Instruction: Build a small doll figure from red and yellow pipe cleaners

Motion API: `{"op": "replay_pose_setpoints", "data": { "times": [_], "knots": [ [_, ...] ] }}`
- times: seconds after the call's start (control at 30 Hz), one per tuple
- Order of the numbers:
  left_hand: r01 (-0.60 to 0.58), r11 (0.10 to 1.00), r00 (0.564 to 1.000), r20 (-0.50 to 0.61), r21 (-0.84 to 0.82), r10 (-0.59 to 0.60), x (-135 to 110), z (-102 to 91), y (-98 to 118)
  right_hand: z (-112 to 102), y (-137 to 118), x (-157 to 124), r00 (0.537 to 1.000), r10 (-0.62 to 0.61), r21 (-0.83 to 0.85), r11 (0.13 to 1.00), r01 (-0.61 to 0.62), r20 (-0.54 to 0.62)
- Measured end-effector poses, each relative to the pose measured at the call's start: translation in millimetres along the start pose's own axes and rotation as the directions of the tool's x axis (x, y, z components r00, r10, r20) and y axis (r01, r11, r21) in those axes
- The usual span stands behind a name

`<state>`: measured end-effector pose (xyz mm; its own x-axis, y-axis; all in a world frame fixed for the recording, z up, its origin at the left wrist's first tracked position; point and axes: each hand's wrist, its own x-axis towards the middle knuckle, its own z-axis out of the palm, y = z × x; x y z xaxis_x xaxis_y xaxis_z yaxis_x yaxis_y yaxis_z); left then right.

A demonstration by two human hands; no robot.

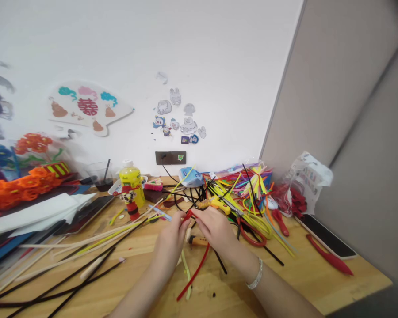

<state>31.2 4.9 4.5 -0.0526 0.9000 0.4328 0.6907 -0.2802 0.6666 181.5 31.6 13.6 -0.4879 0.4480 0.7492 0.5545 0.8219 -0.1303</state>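
On the wooden table (318, 282), in the middle of a scatter of craft supplies, the left hand (170, 245) and the right hand (215, 229) came together over a red pipe cleaner (195, 274). Its short upper end stuck out between the fingertips, and its long end curved down past the hands toward the near side of the table. The right hand seemed pinched on it, thumb and fingers closed. The left hand's fingers met it at the same spot, but the hands hid too much to tell whether they were clamped or only touching.

Working this close to the end was a sound way to handle a springy wire, since a short length between the fingers gave firm control and a tidy bend.

A yellow-green pipe cleaner (185, 270) lay just beside the red one, below the hands. A small wooden handle (198, 240) sat just beyond the left hand, and a yellow glue gun (214, 204) lay just past the right fingers. Scissors with red handles (252, 235) rested among the loose pipe cleaners to the right, and a silver bracelet (256, 274) circled the right wrist.
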Motion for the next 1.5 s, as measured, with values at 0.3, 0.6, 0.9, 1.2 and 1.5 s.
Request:
{"op": "replay_pose_setpoints", "data": {
  "times": [0.3,0.6,0.9,1.2,1.5],
  "knots": [
    [0.056,0.998,0.998,0.042,-0.004,-0.056,-2,1.3,1,2,1,-1,1.0,-0.009,-0.005,1.0,0.009,0.0],
    [0.048,0.999,0.998,0.036,-0.019,-0.048,-2,-1.2,4,2,-3,-1,0.992,0.129,0.101,0.986,-0.13,0.013],
    [0.031,0.999,0.999,0.026,-0.017,-0.031,-2,-1.2,4,-2,-1,1,0.991,0.135,0.268,0.954,-0.132,0.009],
    [-0.042,0.999,0.998,-0.046,0.013,0.043,-5,1.1,5,-5,-5,1,0.987,0.158,0.346,0.925,-0.154,0.017],
    [-0.05,0.998,0.993,-0.108,0.04,0.055,-6,5.9,1,-8,-7,2,0.992,0.127,0.353,0.928,-0.12,0.004]
  ]
}}
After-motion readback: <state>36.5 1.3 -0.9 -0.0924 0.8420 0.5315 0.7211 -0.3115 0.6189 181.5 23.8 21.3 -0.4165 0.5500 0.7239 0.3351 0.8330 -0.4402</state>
